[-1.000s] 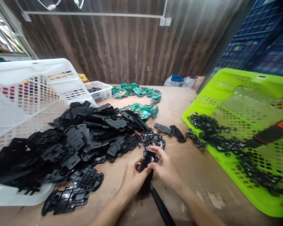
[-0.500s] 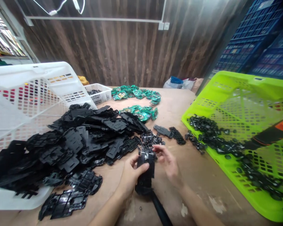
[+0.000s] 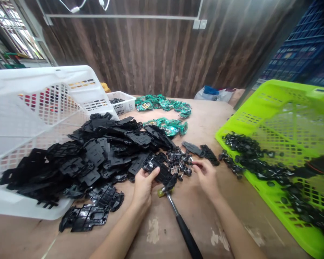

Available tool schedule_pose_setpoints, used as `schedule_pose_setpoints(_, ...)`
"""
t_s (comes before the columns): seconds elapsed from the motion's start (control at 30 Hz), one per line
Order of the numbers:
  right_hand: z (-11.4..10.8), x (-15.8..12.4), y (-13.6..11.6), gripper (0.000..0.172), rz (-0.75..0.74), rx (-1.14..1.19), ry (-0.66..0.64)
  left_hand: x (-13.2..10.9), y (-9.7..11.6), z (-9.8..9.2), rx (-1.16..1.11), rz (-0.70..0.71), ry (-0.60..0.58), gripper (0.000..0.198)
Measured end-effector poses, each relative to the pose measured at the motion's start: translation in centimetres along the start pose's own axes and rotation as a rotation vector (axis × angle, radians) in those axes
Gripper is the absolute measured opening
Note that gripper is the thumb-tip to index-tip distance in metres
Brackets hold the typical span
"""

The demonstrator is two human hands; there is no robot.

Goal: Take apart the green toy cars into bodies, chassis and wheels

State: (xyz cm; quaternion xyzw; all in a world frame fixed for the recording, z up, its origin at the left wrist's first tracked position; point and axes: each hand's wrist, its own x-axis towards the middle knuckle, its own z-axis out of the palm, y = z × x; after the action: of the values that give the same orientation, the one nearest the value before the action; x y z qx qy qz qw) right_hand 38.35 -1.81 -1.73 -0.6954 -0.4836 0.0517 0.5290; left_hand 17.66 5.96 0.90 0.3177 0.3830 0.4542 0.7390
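My left hand point(image 3: 145, 183) grips a black plastic toy car chassis point(image 3: 162, 174), thumb on top, tilted beside the big heap of such chassis point(image 3: 110, 151). To its right, my right hand point(image 3: 206, 178) has its thumb and fingertips pinched on a wheel axle at the edge of a small pile of wheel axles point(image 3: 178, 162). Below the held chassis lies a mallet point(image 3: 187, 233) with a yellow face and a black handle. The chassis partly covers its head.
A white basket point(image 3: 43, 72) stands at left, a lime green basket point(image 3: 259, 108) with wheel axles at right. Green toy car bodies point(image 3: 170, 126) lie at the back near a small white basket point(image 3: 126, 104). Two chassis point(image 3: 193, 148) rest beyond the axle pile.
My left hand has moved the chassis up and left, away from above the mallet, whose head now shows. My right hand has left the chassis and moved to the axle pile.
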Motion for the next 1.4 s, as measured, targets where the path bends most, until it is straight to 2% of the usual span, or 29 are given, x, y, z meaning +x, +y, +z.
schedule_pose_setpoints(0.1,0.3,-1.4,-2.7,0.017,0.022,0.153,0.047,-0.2,-0.5,0.1,0.015,0.016,-0.012,0.037)
schedule_pose_setpoints(0.2,1.6,-3.5,-5.7,0.006,-0.17,0.135,-0.018,-0.4,-1.1,0.2,0.022,0.079,-0.022,0.036)
schedule_pose_setpoints(0.27,2.5,-4.7,-7.0,0.008,-0.316,0.068,-0.091,-0.5,-1.3,0.3,0.01,0.109,-0.031,0.037)
schedule_pose_setpoints(0.33,3.2,-5.2,-7.4,0.012,-0.377,0.012,-0.11,-0.5,-1.5,0.4,-0.002,0.118,-0.032,0.037)
schedule_pose_setpoints(0.57,3.7,-5.2,-6.9,0.011,-0.318,-0.036,-0.04,-0.8,-1.7,0.6,-0.003,0.105,-0.055,0.033)
schedule_pose_setpoints(0.73,2.9,-5.6,-8.0,0.015,-0.268,-0.02,-0.024,-1.0,-1.5,0.8,-0.049,0.067,-0.051,0.038)
schedule_pose_setpoints(0.8,2.5,-4.1,-8.1,0.019,-0.243,0.011,-0.008,-0.7,-1.4,0.7,-0.078,0.041,-0.029,0.041)
schedule_pose_setpoints(0.9,2.9,1.2,-6.6,0.022,-0.191,-0.051,-0.066,-0.2,-1.0,0.4,-0.118,-0.004,0.008,0.042)
schedule_pose_setpoints(0.97,4.2,6.0,-4.9,0.026,-0.183,-0.297,-0.155,0.2,-0.7,0.2,-0.137,-0.008,0.023,0.041)
schedule_pose_setpoints(1.07,7.0,12.5,-2.7,0.025,-0.209,-0.457,-0.169,0.7,-0.3,-0.3,-0.147,0.016,0.033,0.042)
schedule_pose_setpoints(1.13,8.5,15.5,-2.2,0.02,-0.246,-0.518,-0.19,0.9,-0.1,-0.7,-0.142,0.036,0.039,0.043)
schedule_pose_setpoints(1.2,9.4,17.5,-2.5,0.017,-0.292,-0.567,-0.221,1.2,0.0,-1.0,-0.125,0.059,0.055,0.044)
schedule_pose_setpoints(1.27,9.2,18.8,-3.3,0.018,-0.327,-0.597,-0.229,1.3,0.1,-1.1,-0.104,0.084,0.082,0.043)
schedule_pose_setpoints(1.33,8.1,19.3,-4.2,0.02,-0.328,-0.617,-0.206,1.3,0.0,-1.1,-0.088,0.103,0.106,0.041)
schedule_pose_setpoints(1.4,5.9,18.7,-4.6,0.018,-0.285,-0.633,-0.163,1.2,-0.1,-0.9,-0.079,0.1,0.11,0.039)
